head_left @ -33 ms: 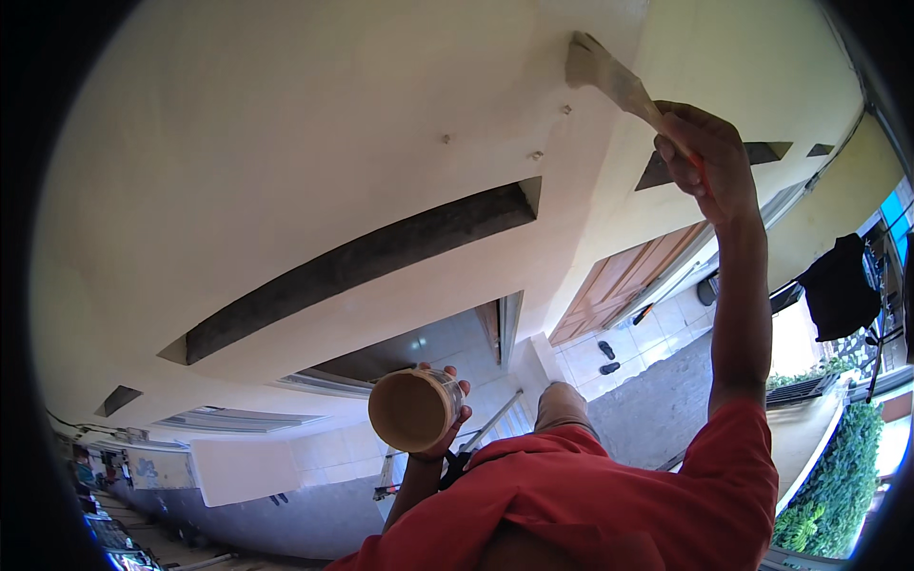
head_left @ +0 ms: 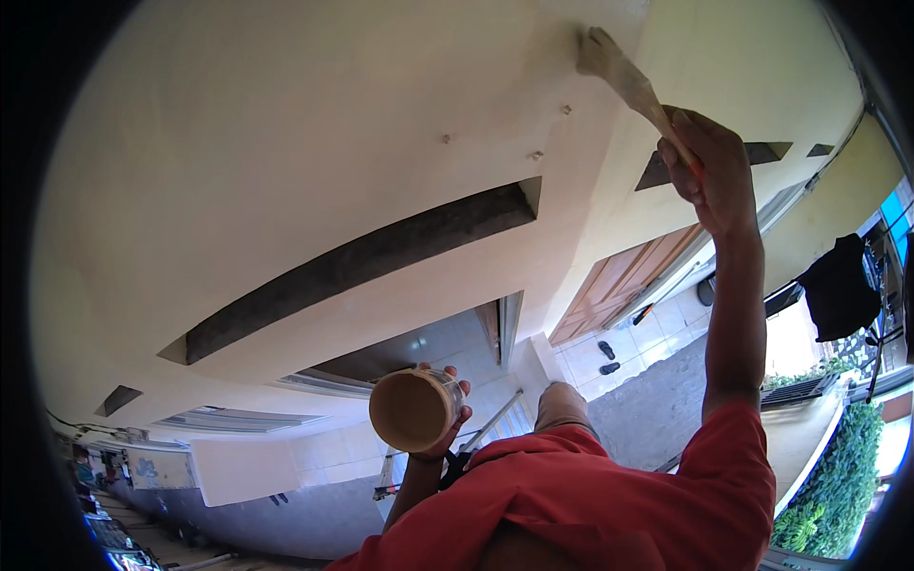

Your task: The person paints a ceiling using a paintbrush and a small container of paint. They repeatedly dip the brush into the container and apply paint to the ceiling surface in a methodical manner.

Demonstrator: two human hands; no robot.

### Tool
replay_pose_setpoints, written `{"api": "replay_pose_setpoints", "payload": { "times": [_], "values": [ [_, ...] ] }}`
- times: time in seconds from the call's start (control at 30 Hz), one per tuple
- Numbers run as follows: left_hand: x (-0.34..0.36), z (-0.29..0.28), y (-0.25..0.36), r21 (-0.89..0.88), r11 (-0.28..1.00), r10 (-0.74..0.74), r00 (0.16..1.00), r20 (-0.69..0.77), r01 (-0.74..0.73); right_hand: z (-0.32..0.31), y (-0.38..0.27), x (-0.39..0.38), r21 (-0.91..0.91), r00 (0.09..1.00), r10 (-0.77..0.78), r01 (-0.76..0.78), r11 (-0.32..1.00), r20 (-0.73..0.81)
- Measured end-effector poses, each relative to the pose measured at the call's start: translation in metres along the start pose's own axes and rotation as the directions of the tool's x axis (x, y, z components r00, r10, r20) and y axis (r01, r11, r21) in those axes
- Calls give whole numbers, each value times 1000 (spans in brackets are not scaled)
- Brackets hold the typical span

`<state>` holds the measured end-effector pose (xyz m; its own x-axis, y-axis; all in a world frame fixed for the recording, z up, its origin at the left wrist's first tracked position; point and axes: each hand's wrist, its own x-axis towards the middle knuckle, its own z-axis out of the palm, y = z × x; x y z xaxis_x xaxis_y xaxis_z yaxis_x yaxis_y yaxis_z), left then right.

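Head view: left hand (head_left: pixel 446 442) holds cup (head_left: pixel 407 411); right hand (head_left: pixel 721 176) grips brush (head_left: pixel 628 81), shifted slightly rightward.

Before you is the wall (head_left: pixel 314 152), with the brush (head_left: pixel 635 92) in your right fingers (head_left: pixel 678 176) high right, the cup (head_left: pixel 409 411) in your left fingers (head_left: pixel 465 413) lower left, and sandals (head_left: pixel 609 368) on the floor (head_left: pixel 650 333) below.

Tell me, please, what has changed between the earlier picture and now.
The brush in the right hand has shifted slightly, its bristle end going right and a little up in the picture, along the wall. Nothing was taken hold of or let go. The left hand and the cup it holds stayed as they were.
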<state>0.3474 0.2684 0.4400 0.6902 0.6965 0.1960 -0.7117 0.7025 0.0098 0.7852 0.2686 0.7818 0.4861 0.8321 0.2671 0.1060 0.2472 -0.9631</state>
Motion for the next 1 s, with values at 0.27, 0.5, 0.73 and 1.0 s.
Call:
{"api": "replay_pose_setpoints", "payload": {
  "times": [0.27,0.5,0.73,1.0],
  "values": [
    [4,4,-4,-42,999,-26,999,-44,24,126,107,-6,-261,986,-143,116,958,-88],
    [13,10,1,-32,999,1,999,-34,-3,189,196,-8,-215,947,-293,261,941,-134],
    [13,-2,5,-30,999,-19,1000,-9,19,183,223,-38,-158,996,-86,82,984,-15],
    [18,9,1,-20,1000,-21,1000,-22,20,106,142,-48,-206,901,85,5,979,425]
  ]
}}
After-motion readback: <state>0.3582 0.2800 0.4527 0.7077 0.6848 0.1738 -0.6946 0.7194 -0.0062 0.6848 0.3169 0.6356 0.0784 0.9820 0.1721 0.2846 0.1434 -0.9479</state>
